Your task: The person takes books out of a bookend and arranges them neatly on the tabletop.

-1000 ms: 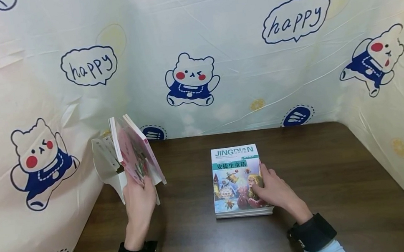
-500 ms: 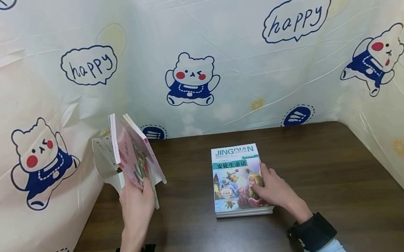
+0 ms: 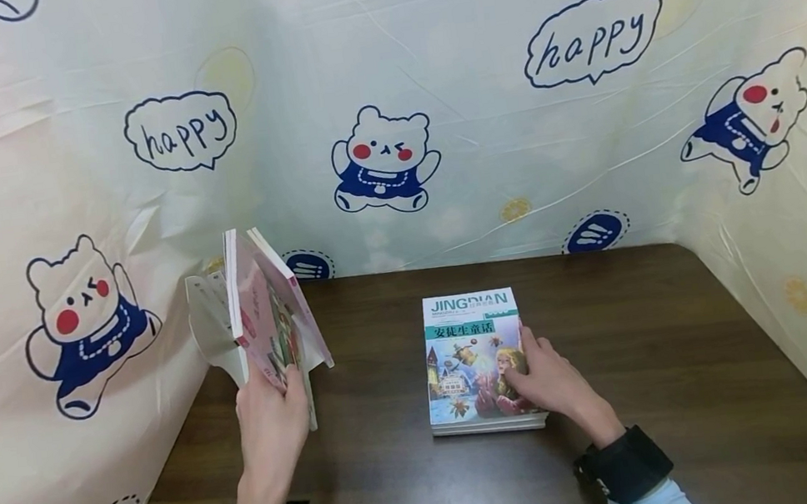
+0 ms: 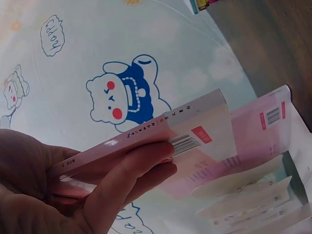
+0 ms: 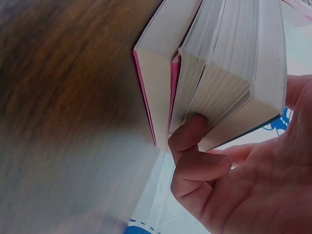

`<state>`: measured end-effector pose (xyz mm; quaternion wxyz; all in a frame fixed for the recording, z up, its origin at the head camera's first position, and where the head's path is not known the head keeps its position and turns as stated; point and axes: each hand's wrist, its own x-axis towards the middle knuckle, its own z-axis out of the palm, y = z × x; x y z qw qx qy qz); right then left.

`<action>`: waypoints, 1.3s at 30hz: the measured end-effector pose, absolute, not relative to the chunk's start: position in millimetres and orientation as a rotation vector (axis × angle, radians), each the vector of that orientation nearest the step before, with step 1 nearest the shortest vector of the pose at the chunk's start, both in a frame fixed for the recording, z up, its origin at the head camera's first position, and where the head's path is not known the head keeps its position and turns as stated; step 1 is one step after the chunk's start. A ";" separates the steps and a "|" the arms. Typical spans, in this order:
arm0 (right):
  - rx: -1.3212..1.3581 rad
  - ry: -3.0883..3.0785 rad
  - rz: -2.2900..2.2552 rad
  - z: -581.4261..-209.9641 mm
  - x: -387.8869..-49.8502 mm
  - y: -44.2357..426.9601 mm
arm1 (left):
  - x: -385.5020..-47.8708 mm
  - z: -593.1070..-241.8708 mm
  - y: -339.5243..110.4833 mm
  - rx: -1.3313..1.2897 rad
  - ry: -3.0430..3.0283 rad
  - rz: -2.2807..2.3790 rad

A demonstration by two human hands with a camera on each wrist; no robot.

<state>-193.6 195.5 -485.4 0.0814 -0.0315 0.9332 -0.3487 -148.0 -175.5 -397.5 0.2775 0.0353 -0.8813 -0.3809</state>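
Note:
My left hand (image 3: 274,428) grips a thin pink book (image 4: 114,145) by its lower part, thumb on one side and fingers on the other. The book stands tilted beside another pink book (image 4: 261,119) and a white rack (image 3: 211,318) at the table's left. In the middle lies a small stack of books, its top one a blue storybook (image 3: 462,362) with a castle and a girl on the cover. My right hand (image 3: 564,392) holds the stack's right side, thumb on the cover. In the right wrist view its fingers curl against the page edges (image 5: 219,78).
A dark wooden table (image 3: 403,496) lies under everything. Behind it and along both sides hangs a pale curtain (image 3: 485,175) printed with bears and "happy" bubbles. Part of the rack is hidden behind the pink books.
My left hand has drawn slightly toward me and to the left, with the pink book moving nearer too. The right hand and the stack have stayed in place.

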 end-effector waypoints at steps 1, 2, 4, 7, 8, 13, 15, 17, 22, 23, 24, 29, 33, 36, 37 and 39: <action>-0.096 2.790 -1.042 -485.5 -193.7 195.5 | -147.0 -396.6 -175.4 0.093 -2.370 -1.021; -0.097 2.791 -1.043 -485.6 -193.7 195.5 | -146.1 -395.7 -175.3 0.095 -2.375 -1.023; -0.097 2.791 -1.043 -485.6 -193.6 195.4 | -143.7 -393.6 -174.8 0.098 -2.388 -1.042; -0.096 2.790 -1.044 -485.3 -193.4 195.4 | -140.1 -390.0 -174.0 0.108 -2.410 -1.078; -0.094 2.789 -1.043 -485.2 -193.3 195.4 | -139.0 -388.7 -173.7 0.110 -2.418 -1.087; -0.092 2.791 -1.038 -485.6 -193.4 195.9 | -133.8 -383.2 -171.8 0.103 -2.446 -1.110; -0.094 2.792 -1.039 -485.6 -193.3 195.9 | -131.7 -381.4 -170.7 0.097 -2.457 -1.119; -0.097 2.794 -1.040 -485.7 -193.2 196.0 | -129.9 -379.7 -169.5 0.090 -2.467 -1.124; -0.101 2.797 -1.039 -486.0 -193.4 196.1 | -126.5 -375.4 -165.9 0.079 -2.496 -1.142; -0.100 2.797 -1.040 -485.9 -193.4 196.1 | -125.9 -374.6 -165.1 0.079 -2.500 -1.148; -0.099 2.797 -1.041 -485.8 -193.5 196.0 | -125.4 -374.0 -164.3 0.076 -2.503 -1.154; -0.095 2.795 -1.037 -485.5 -193.1 195.9 | -123.3 -372.8 -159.6 0.065 -2.504 -1.176; -0.092 2.793 -1.039 -485.4 -193.3 195.7 | -122.8 -374.9 -156.0 0.042 -2.494 -1.196; -0.088 2.790 -1.041 -485.2 -193.6 195.4 | -123.3 -377.5 -153.6 0.024 -2.481 -1.201; -0.088 2.791 -1.040 -485.4 -193.7 195.6 | -123.5 -378.0 -152.9 0.018 -2.478 -1.203; -0.085 2.789 -1.040 -485.1 -193.5 195.4 | -124.1 -378.2 -151.7 0.007 -2.477 -1.205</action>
